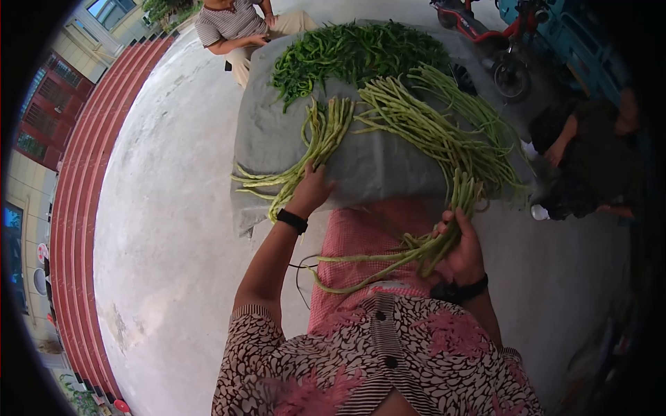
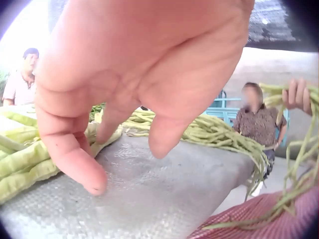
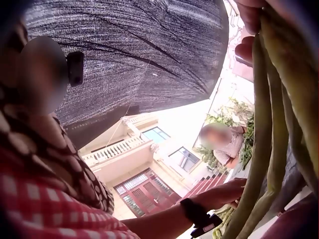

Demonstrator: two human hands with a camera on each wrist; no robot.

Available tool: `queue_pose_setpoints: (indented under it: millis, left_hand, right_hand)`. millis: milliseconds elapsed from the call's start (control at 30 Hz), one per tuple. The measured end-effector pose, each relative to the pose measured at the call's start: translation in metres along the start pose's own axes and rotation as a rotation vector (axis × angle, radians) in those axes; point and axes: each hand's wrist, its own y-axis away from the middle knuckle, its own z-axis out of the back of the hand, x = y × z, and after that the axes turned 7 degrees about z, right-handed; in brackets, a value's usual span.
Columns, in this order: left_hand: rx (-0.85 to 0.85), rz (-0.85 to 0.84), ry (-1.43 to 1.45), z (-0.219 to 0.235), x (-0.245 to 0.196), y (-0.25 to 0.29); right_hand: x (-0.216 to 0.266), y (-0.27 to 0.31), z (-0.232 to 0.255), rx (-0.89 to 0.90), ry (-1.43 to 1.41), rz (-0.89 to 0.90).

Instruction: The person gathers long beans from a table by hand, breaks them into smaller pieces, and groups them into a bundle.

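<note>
Grey sheet bore a green pepper heap at its 12 o'clock.
Left bean bundle lay at 12 o'clock from the nearer left hand, axis one-to-eight; that hand's fingers were loosely parted, no grip evident. Right hand gripped a smaller bean bunch, fingers curled.

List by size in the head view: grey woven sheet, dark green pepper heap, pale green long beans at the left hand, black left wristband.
Grey woven sheet
Dark green pepper heap
Pale green long beans at the left hand
Black left wristband
</note>
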Motion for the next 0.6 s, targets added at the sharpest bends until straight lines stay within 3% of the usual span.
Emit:
queue_pose_setpoints:
  millis: [67,367,467,600]
  left_hand:
    - [0.009,0.105,-0.062,0.0,-0.016,-0.003]
    - [-0.188,0.029,0.227,-0.01,-0.014,0.009]
    - [-0.208,0.177,0.262,0.005,-0.043,0.015]
    - [-0.098,0.088,0.044,0.013,-0.065,0.025]
  right_hand:
    - [0.002,0.0,-0.002,0.012,0.01,0.002]
    - [-0.008,-0.004,0.006,0.039,0.028,-0.042]
    - [-0.009,-0.004,0.001,0.048,0.009,-0.074]
    - [-0.007,-0.003,-0.002,0.034,-0.009,-0.125]
